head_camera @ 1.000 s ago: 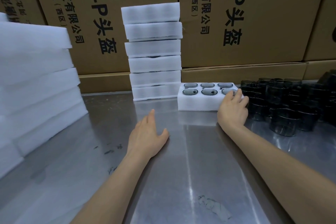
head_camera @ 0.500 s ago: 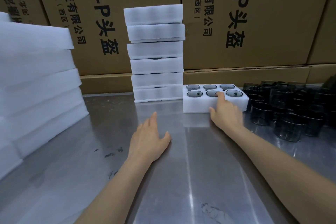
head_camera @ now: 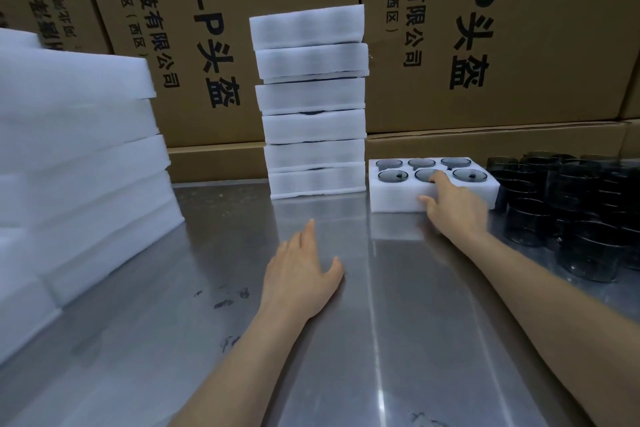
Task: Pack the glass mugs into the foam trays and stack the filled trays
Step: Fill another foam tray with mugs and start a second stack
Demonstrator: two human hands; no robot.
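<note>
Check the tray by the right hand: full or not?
Full: the tray shows a dark mug in each of its six holes.

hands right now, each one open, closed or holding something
Left hand: open, flat on the steel table, holding nothing.
Right hand: open, fingers extended onto the filled foam tray, thumb at its front face; not gripping it.
</note>
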